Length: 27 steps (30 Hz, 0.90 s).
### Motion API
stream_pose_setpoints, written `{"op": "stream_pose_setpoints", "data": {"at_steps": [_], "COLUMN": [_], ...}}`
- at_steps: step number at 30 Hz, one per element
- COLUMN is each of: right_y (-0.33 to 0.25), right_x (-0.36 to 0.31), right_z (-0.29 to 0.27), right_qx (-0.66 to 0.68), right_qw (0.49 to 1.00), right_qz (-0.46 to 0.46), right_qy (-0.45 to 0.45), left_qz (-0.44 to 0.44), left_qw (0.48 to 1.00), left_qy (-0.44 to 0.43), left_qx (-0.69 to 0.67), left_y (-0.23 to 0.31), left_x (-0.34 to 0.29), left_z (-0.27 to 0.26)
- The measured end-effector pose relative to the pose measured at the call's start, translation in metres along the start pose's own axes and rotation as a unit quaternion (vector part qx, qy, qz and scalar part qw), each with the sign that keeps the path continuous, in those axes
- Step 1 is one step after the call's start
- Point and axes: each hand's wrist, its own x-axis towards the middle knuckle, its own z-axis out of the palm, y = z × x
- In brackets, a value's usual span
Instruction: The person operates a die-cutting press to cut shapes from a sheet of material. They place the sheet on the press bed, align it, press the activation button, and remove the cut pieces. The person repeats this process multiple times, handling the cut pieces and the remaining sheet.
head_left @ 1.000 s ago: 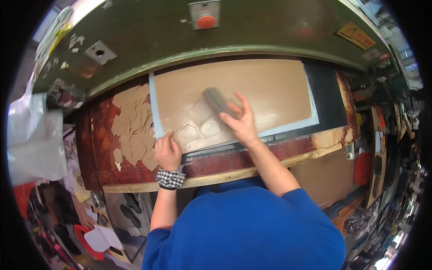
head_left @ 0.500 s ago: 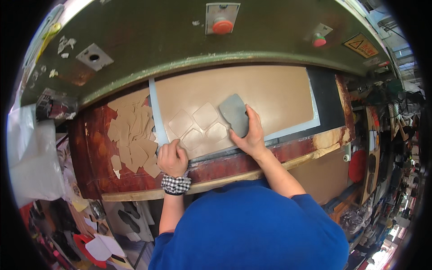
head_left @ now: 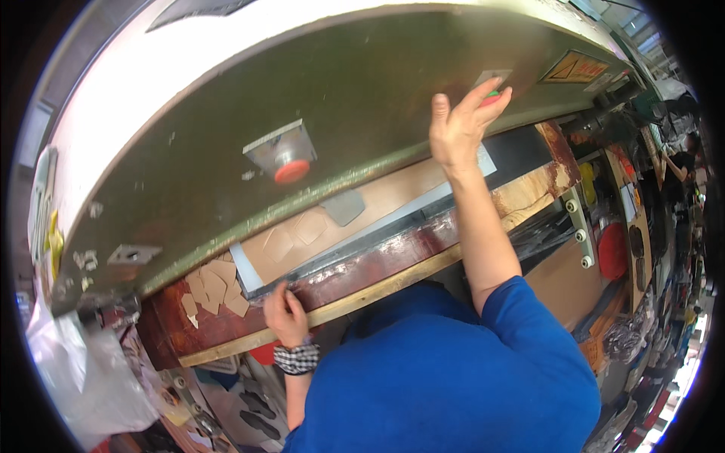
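My right hand (head_left: 462, 130) is raised to the green machine beam (head_left: 377, 98), fingers spread, its fingertips over a push button (head_left: 491, 98) that they partly cover. Nothing is held in it. A grey cutting die (head_left: 343, 208) lies by itself on the tan sheet material (head_left: 408, 183), partly under the beam's lower edge. Beside the die, cut outlines (head_left: 308, 226) show in the sheet. My left hand (head_left: 285, 315), with a checked band at the wrist, hovers by the table's front edge, fingers curled in and no object visible in them.
Several cut tan pieces (head_left: 214, 287) are heaped on the dark red table (head_left: 340, 268) at left. A red mushroom button (head_left: 292, 171) sticks out of the beam. Clear plastic (head_left: 91, 377) hangs at far left. A wooden strip (head_left: 377, 293) edges the table's front.
My right hand has let go of the grey die and risen to the button on the beam. My left hand has drawn back from the sheet. The view has shifted, and the beam covers more of the sheet.
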Motion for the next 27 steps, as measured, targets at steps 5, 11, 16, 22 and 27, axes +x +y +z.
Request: {"op": "stream_pose_setpoints", "data": {"at_steps": [5, 11, 16, 22, 27], "right_y": [-0.013, 0.006, 0.017, 0.025, 0.014], "right_x": [-0.003, -0.021, -0.128, -0.200, -0.219], "right_z": [0.009, 0.004, -0.030, -0.048, -0.074], "right_qx": [0.056, 0.052, 0.129, 0.182, 0.125], "right_qw": [0.998, 0.998, 0.984, 0.929, 0.947], "right_qz": [0.012, -0.025, 0.088, 0.053, 0.029], "right_qy": [0.034, 0.012, -0.080, -0.317, -0.295], "left_qz": [-0.174, -0.117, -0.099, -0.012, -0.063], "left_qw": [0.984, 0.992, 0.994, 0.989, 0.985], "left_qy": [-0.027, -0.047, -0.034, -0.071, -0.104], "left_qx": [-0.007, -0.020, -0.040, 0.132, 0.123], "left_y": [-0.023, -0.048, -0.059, -0.051, -0.027], "left_x": [0.029, 0.043, 0.045, 0.031, 0.005], "left_z": [0.031, 0.035, 0.045, 0.034, 0.018]}}
